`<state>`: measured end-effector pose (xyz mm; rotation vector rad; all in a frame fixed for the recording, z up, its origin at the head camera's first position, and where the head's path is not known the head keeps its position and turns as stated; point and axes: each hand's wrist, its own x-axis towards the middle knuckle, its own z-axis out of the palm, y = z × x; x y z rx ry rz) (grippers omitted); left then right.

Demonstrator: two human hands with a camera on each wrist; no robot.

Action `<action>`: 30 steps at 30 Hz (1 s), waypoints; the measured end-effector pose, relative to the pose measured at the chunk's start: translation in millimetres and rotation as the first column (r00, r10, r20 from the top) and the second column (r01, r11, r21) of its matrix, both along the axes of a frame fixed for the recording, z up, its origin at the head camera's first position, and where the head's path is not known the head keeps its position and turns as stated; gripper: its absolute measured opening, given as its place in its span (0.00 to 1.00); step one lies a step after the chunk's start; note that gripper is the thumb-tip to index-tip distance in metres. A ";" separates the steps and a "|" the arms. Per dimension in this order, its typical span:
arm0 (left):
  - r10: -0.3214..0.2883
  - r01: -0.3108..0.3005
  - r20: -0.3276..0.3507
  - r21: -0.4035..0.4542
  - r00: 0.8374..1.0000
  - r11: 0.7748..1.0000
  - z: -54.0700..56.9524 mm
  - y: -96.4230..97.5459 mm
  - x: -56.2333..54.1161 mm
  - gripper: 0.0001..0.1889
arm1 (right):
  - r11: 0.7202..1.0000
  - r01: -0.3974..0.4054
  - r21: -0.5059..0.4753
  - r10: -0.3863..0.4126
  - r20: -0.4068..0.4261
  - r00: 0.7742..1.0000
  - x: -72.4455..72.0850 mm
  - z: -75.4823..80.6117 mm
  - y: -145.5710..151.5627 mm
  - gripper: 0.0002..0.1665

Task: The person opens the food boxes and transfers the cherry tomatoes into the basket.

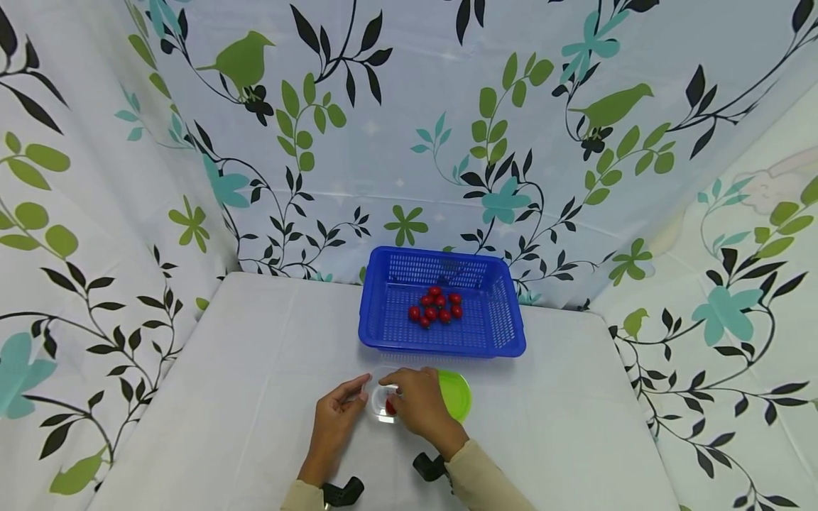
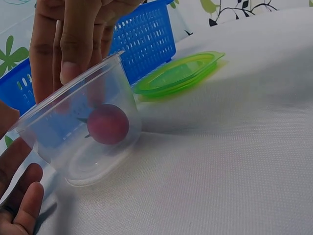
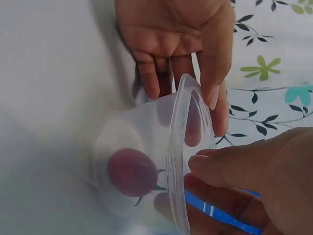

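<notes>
A small clear plastic container [image 2: 90,161] stands on the white tablecloth. One cherry tomato [image 2: 108,124] with a green stem lies at its bottom, seen through the wall. My left hand [image 1: 335,422] holds the container at its left side, thumb at the rim [image 3: 177,142] and fingers along the outside wall. From above, my right hand [image 1: 422,404] dips its extended fingers inside the mouth; these fingers [image 3: 220,164] are apart from the tomato. A green lid [image 1: 455,397] lies right of the container, partly hidden by the right hand in the head view.
Behind the hands stands a blue plastic basket [image 1: 441,341] with several cherry tomatoes [image 1: 431,312] in it. A patterned curtain [image 1: 396,142] closes off the back and sides of the white table [image 1: 255,369]. Both wrists carry black camera mounts.
</notes>
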<state>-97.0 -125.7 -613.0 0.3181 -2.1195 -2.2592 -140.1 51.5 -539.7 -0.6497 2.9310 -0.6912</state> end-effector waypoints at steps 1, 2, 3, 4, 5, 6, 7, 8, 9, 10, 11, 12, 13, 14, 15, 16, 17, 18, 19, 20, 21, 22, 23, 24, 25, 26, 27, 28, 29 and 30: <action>0.001 -0.001 -0.002 0.001 1.000 1.000 -0.1 0.1 0.0 0.18 | 0.999 -0.009 0.034 0.010 -0.020 1.000 -0.2 -0.1 -1.1 0.15; 0.001 -0.001 -0.002 0.000 1.000 1.000 -0.4 0.3 -0.2 0.18 | 0.998 -0.022 0.059 0.024 -0.035 0.999 -0.3 0.4 -2.0 0.15; 0.002 -0.002 0.000 0.001 1.000 1.000 -0.7 0.5 -0.4 0.18 | 0.997 -0.032 0.070 0.035 -0.033 0.999 -0.3 0.6 -2.6 0.15; 0.002 -0.002 0.000 0.001 1.000 1.000 -0.8 0.7 -0.3 0.18 | 0.997 -0.046 0.067 0.048 -0.030 0.998 -0.4 0.9 -3.0 0.15; 0.002 -0.002 0.003 0.003 1.000 1.000 -1.3 0.9 -0.5 0.18 | 0.997 -0.054 0.049 0.055 -0.012 0.998 -0.4 1.2 -3.1 0.15; 0.002 -0.002 0.005 0.004 1.000 1.000 -2.0 1.0 -0.8 0.18 | 0.998 -0.058 0.025 0.058 0.010 0.998 -0.1 1.7 -3.0 0.15; 0.001 -0.001 0.006 0.005 1.000 1.000 -2.5 1.2 -0.9 0.18 | 0.998 -0.058 -0.001 0.058 0.031 0.998 0.0 2.2 -2.8 0.16; 0.000 0.000 0.009 0.007 1.000 1.000 -3.2 1.2 -1.1 0.18 | 0.998 -0.056 -0.029 0.058 0.049 0.997 0.0 2.5 -2.6 0.16; 0.000 -0.001 0.008 0.009 1.000 1.000 -3.6 1.1 -1.2 0.18 | 0.998 -0.051 -0.046 0.054 0.060 0.997 0.0 2.5 -2.5 0.16; 0.000 0.000 0.008 0.009 1.000 1.000 -3.8 0.9 -1.3 0.18 | 0.997 -0.049 -0.056 0.053 0.062 0.997 -0.1 2.6 -2.5 0.15; -0.001 0.001 0.008 0.008 1.000 1.000 -4.2 0.6 -1.6 0.18 | 0.997 -0.048 -0.058 0.052 0.064 0.997 -0.2 2.4 -2.5 0.15; -0.002 0.002 0.007 0.008 1.000 1.000 -4.2 0.3 -1.5 0.18 | 0.997 -0.052 -0.049 0.055 0.059 0.997 -0.3 1.9 -2.7 0.15; -0.003 0.003 0.007 0.006 1.000 1.000 -4.0 -0.2 -1.4 0.18 | 0.997 -0.065 -0.035 0.067 0.056 0.996 -0.6 1.3 -3.1 0.15; -0.004 0.004 0.006 0.005 1.000 1.000 -4.0 -0.6 -1.2 0.18 | 0.997 -0.076 -0.022 0.077 0.062 0.995 -0.8 0.0 -3.6 0.15; -0.005 0.005 0.004 0.003 1.000 1.000 -3.7 -0.9 -1.0 0.18 | 0.996 -0.086 -0.013 0.087 0.071 0.994 -1.0 -1.3 -4.2 0.14; -0.007 0.007 0.006 0.003 1.000 1.000 -3.5 -1.1 -0.8 0.18 | 0.995 -0.096 -0.011 0.097 0.085 0.992 -1.0 -3.1 -4.7 0.14; -0.008 0.008 0.009 0.005 1.000 1.000 -3.3 -1.2 -0.6 0.18 | 0.995 -0.104 -0.011 0.104 0.099 0.990 -0.9 -4.9 -5.0 0.14; -0.009 0.009 0.013 0.008 1.000 1.000 -3.3 -1.2 -0.5 0.18 | 0.994 -0.108 -0.019 0.110 0.120 0.987 -0.8 -6.5 -5.3 0.14; -0.010 0.009 0.017 0.012 1.000 1.000 -3.3 -1.1 -0.3 0.18 | 0.993 -0.109 -0.032 0.113 0.138 0.984 -0.9 -8.3 -5.5 0.14; -0.011 0.011 0.021 0.016 1.000 1.000 -3.4 -0.9 -0.3 0.18 | 0.993 -0.105 -0.051 0.112 0.153 0.982 -0.9 -10.2 -5.4 0.14; -0.012 0.012 0.024 0.020 1.000 1.000 -3.4 -0.7 -0.2 0.18 | 0.992 -0.100 -0.073 0.110 0.163 0.980 -0.8 -11.6 -5.4 0.14; -0.014 0.014 0.027 0.026 1.000 1.000 -3.5 -0.6 -0.3 0.18 | 0.991 -0.093 -0.098 0.109 0.171 0.979 -0.9 -12.4 -5.2 0.14; -0.017 0.016 0.028 0.029 0.999 0.999 -3.4 -0.5 -0.2 0.18 | 0.989 -0.084 -0.123 0.105 0.180 0.978 -1.0 -13.0 -4.8 0.14; -0.019 0.018 0.027 0.032 0.999 0.999 -3.3 -0.4 -0.2 0.18 | 0.986 -0.074 -0.147 0.101 0.188 0.977 -1.1 -13.7 -4.6 0.13; -0.020 0.019 0.026 0.034 0.999 0.999 -3.2 -0.4 -0.3 0.18 | 0.983 -0.066 -0.169 0.098 0.191 0.977 -1.2 -14.4 -4.3 0.13; -0.021 0.020 0.023 0.033 1.000 0.999 -3.2 -0.5 -0.4 0.18 | 0.980 -0.057 -0.192 0.095 0.196 0.976 -1.2 -14.8 -4.1 0.13; -0.021 0.021 0.021 0.033 1.000 0.999 -3.2 -0.7 -0.5 0.17 | 0.976 -0.047 -0.212 0.090 0.200 0.976 -1.3 -15.1 -4.0 0.13; -0.021 0.021 0.020 0.032 1.000 0.999 -3.1 -0.8 -0.8 0.17 | 0.973 -0.043 -0.227 0.089 0.197 0.976 -1.5 -15.4 -3.9 0.13; -0.021 0.020 0.020 0.030 1.000 0.999 -3.1 -1.0 -0.9 0.17 | 0.971 -0.040 -0.236 0.088 0.195 0.977 -1.7 -16.2 -4.0 0.14; -0.020 0.020 0.020 0.029 1.000 0.999 -3.0 -1.2 -1.1 0.17 | 0.969 -0.040 -0.243 0.088 0.189 0.978 -1.9 -17.1 -4.1 0.14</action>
